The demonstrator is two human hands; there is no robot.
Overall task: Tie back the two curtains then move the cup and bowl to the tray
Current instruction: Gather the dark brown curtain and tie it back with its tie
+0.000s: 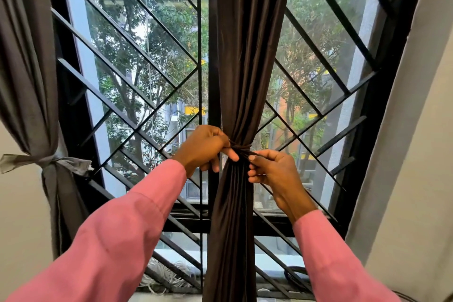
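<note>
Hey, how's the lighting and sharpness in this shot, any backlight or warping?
Head view: daylight through the window backlights the dark centre curtain, hiding fold detail; both hands stay readable; wide-angle lens bows the frame edges; trees outside look soft.

Gathered dark-brown fabric curtain [241, 68] hung centrally before the black diagonal-barred metal window grille [137, 61]; tied grey fabric curtain [31, 81] hung far left.
</note>
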